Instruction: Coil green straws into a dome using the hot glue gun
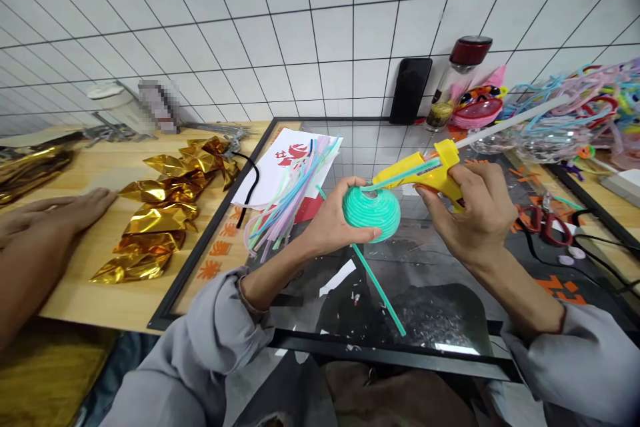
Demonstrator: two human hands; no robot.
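Observation:
My left hand (334, 221) is closed around a round, ribbed green coil (373, 217) with a hole in its top, thumb in front and fingers behind. In my right hand (477, 213) is a yellow hot glue gun (443, 167), a white glue stick (515, 121) jutting from its rear. The gun's nozzle end meets the top of the coil near the hole; whether glue is coming out is too small to see. A green strip runs along the gun's side. Below the coil a loose green strip (381, 293) slants down over the glossy dark tabletop (425, 273).
Left of the coil, pastel strips (290, 193) lie on white paper (270, 167). Further left are gold foil pieces (160, 213) and another person's hand (85, 210). Rightward are red-handled scissors (545, 221), black cables and tangled strips (560, 107). A phone (411, 90) and bottle (457, 83) stand behind.

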